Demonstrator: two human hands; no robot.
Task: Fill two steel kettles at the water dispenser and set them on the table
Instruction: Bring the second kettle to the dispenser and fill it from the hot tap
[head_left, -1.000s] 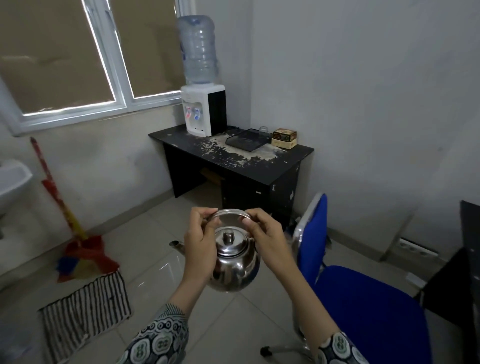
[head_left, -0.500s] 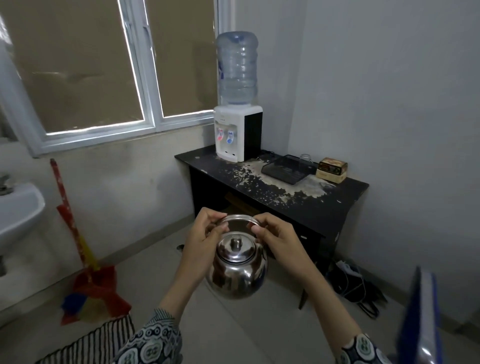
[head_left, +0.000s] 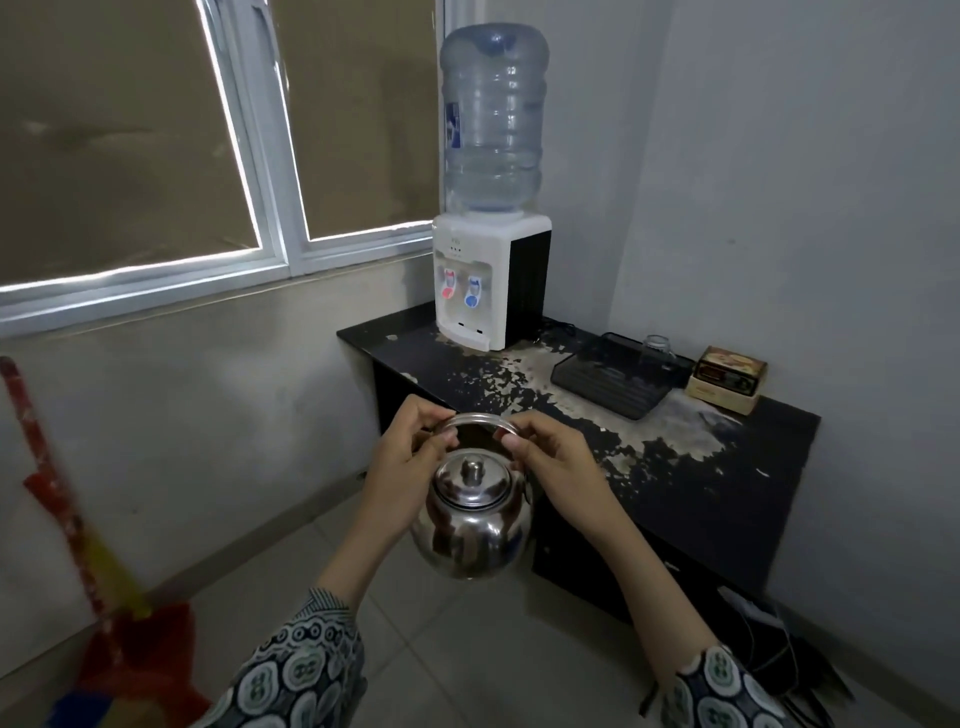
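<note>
A round steel kettle (head_left: 472, 525) with its lid on hangs in the air in front of me, just before the front edge of the black table (head_left: 727, 483). My left hand (head_left: 410, 457) and my right hand (head_left: 550, 462) both pinch the kettle's arched steel handle, one on each side. The white water dispenser (head_left: 488, 280), with a red tap and a blue tap and a large bottle (head_left: 493, 119) on top, stands at the table's far left corner. Only one kettle is in view.
On the table lie a black mesh tray (head_left: 618, 384), a small glass jar (head_left: 657, 345) and a small box (head_left: 727, 379). The tabletop's surface is peeling. A red broom (head_left: 78, 545) leans on the left wall. Cables (head_left: 769, 649) lie on the floor at the right.
I have walked closer to the table and dispenser, which now look larger. The blue chair has left the view. Both hands still hold the kettle's handle.
</note>
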